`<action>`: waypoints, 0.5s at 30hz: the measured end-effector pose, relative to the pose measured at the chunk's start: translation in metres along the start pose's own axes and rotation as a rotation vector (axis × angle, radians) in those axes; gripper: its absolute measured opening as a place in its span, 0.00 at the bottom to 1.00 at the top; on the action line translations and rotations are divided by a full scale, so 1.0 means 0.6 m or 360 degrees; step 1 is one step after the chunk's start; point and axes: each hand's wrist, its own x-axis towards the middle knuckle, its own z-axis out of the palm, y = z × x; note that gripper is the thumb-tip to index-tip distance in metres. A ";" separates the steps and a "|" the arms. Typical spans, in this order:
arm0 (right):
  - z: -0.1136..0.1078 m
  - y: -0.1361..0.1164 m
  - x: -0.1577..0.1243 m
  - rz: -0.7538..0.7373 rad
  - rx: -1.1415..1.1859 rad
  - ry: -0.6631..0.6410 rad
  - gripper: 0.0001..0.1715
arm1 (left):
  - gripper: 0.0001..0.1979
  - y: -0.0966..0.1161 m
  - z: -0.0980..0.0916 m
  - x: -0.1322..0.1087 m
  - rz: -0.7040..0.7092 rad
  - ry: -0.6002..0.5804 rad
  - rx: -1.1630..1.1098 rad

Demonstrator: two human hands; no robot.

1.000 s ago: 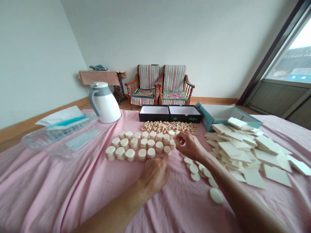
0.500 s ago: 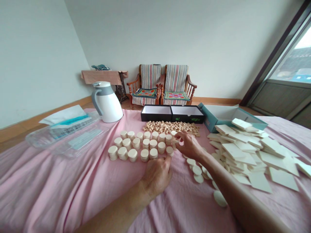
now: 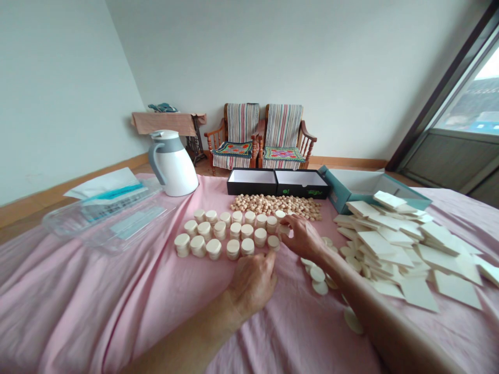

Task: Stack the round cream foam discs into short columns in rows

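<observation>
Clearly, the short stack of round cream discs (image 3: 273,243) stands just beyond the left hand (image 3: 252,283), the nearer one; whether its curled fingers hold anything, I cannot tell. Behind and right of that stack, the right hand (image 3: 306,236) pinches its fingers narrowly on a pale flat disc (image 3: 286,229). Rumpled pink cloth (image 3: 187,301) lies beneath the stack; two striped-draped wooden armchairs (image 3: 284,124) stand well behind it.

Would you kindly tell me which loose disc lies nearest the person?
The disc beside the right forearm, closest to the picture's bottom edge; the other loose discs lie higher.
</observation>
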 end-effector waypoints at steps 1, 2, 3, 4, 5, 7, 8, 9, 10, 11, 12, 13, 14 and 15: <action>0.001 0.002 0.000 -0.0009 0.0001 0.0019 0.10 | 0.12 0.000 0.000 0.000 0.0006 -0.0006 -0.0002; 0.002 0.004 0.000 -0.0023 0.0005 0.0043 0.09 | 0.12 0.000 0.000 0.000 0.0010 -0.0013 -0.0001; 0.003 0.005 0.000 -0.0039 0.0010 0.0070 0.09 | 0.12 0.000 0.000 0.000 0.0009 -0.0018 0.0004; 0.005 0.007 -0.001 -0.0053 0.0014 0.0094 0.09 | 0.11 0.001 0.001 0.000 0.0004 -0.0019 0.0012; 0.006 0.008 -0.002 -0.0067 0.0016 0.0110 0.08 | 0.11 0.001 0.001 0.001 0.0000 -0.0017 0.0019; 0.008 0.011 -0.004 -0.0084 0.0025 0.0114 0.08 | 0.10 0.001 0.000 0.001 0.0002 -0.0004 0.0024; 0.007 0.012 -0.005 -0.0082 0.0035 0.0116 0.08 | 0.10 0.001 0.000 0.001 0.0005 0.0003 0.0021; 0.006 0.014 -0.005 -0.0078 0.0051 0.0119 0.09 | 0.10 0.000 -0.001 0.001 0.0008 0.0007 0.0015; 0.004 0.016 -0.006 -0.0074 0.0074 0.0124 0.10 | 0.09 0.000 -0.001 0.001 0.0010 0.0008 0.0007; 0.001 0.019 -0.006 -0.0078 0.0104 0.0127 0.11 | 0.09 0.000 -0.001 0.001 0.0012 0.0005 0.0000; -0.003 0.022 -0.007 -0.0099 0.0139 0.0129 0.11 | 0.08 -0.001 -0.001 0.001 0.0014 0.0000 -0.0004; -0.005 0.024 -0.007 -0.0143 0.0174 0.0128 0.12 | 0.08 -0.001 -0.001 0.001 0.0015 -0.0005 -0.0006; -0.008 0.027 -0.007 -0.0214 0.0205 0.0119 0.14 | 0.08 -0.002 0.000 0.001 0.0015 -0.0008 -0.0006; -0.009 0.029 -0.007 -0.0299 0.0229 0.0104 0.15 | 0.08 -0.002 0.002 0.001 0.0014 -0.0008 -0.0005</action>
